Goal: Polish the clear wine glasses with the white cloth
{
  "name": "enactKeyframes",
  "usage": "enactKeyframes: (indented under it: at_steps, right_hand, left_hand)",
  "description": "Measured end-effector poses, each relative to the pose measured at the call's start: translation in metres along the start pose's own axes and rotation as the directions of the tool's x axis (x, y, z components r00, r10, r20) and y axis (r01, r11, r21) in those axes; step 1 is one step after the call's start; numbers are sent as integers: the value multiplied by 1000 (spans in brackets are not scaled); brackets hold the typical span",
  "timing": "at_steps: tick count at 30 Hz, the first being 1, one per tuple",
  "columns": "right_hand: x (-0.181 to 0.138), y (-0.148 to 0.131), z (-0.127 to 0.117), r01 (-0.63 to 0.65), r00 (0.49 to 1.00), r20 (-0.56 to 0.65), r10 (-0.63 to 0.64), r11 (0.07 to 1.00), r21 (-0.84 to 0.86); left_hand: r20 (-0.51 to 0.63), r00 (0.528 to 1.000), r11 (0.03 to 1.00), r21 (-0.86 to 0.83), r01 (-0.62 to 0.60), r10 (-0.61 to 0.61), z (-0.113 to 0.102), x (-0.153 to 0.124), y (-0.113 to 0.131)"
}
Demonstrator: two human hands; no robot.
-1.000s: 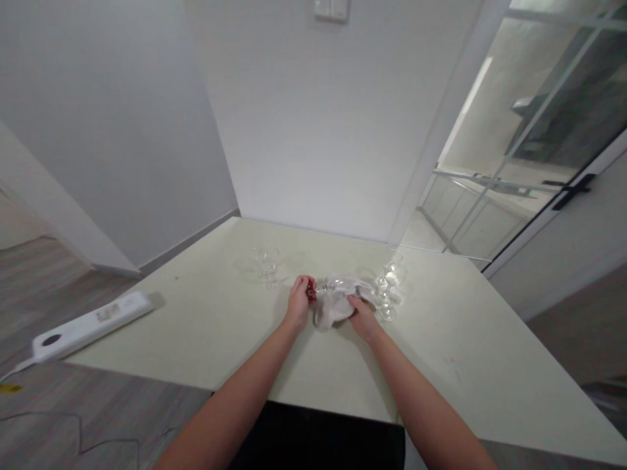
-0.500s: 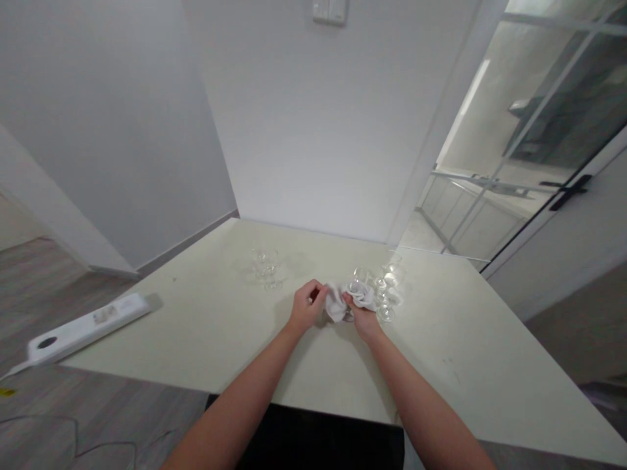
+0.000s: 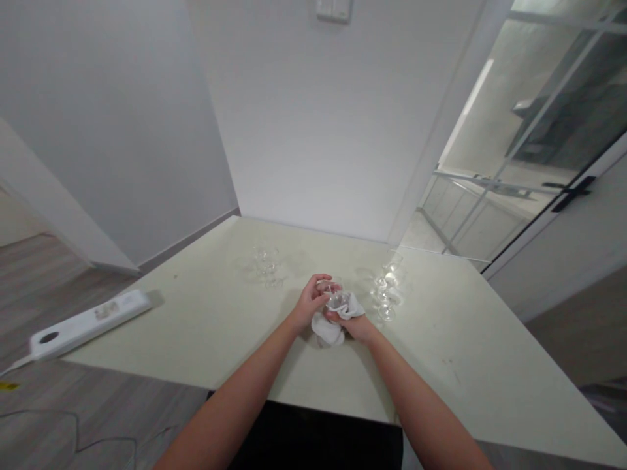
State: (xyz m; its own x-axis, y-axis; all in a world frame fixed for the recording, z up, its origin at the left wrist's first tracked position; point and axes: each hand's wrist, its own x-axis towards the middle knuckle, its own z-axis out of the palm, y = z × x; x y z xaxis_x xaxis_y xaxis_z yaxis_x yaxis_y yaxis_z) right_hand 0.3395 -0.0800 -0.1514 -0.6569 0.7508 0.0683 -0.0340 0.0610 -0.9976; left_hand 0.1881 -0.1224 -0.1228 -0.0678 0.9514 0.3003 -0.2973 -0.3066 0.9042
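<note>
Above the middle of the table, a clear stemmed glass (image 3: pixel 337 301) is held between my two hands. My left hand (image 3: pixel 313 299) curls its fingers around the far left side of the glass. My right hand (image 3: pixel 353 324) grips a white cloth (image 3: pixel 329 331), which wraps the near right side of the glass and hangs down in front. The stem is hidden by cloth and fingers. To the right stands a group of several clear stemmed glasses (image 3: pixel 386 314). A smaller cluster of clear glasses (image 3: pixel 273 282) stands to the left.
The pale table (image 3: pixel 235 339) meets a white wall (image 3: pixel 313 163) at the back. A white power strip (image 3: pixel 91 323) lies across its left edge, its cable running down to the floor. A glass-paned door (image 3: pixel 490 183) with a black handle (image 3: pixel 573 192) is at the right.
Both hands have drawn together and the glass with the cloth has shifted left, away from the right group. My left hand has gone from pinching the cloth to holding the glass.
</note>
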Motion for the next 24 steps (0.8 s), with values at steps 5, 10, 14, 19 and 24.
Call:
enactKeyframes:
  at_steps: [5,10,14,19,24]
  right_hand:
    - [-1,2,1,-48,999,1,49,994,102]
    - [-3,-6,2,-41,997,-56,45,997,71]
    - [-4,-8,1,-58,997,-40,61,996,65]
    - [-4,-6,0,-50,998,-43,51,998,32]
    - [-4,-5,1,-62,998,-26,64,995,80]
  left_hand:
    - [-71,997,999,49,-25,28,-2,3,0]
    - [-6,999,999,-34,33,-33,-5,5,-5]
    - [-29,999,999,-47,-18,17,-5,6,-6]
    - [-4,999,996,-78,38,-39,-2,4,-1]
    - [-30,999,998,-52,18,-19,1,3,2]
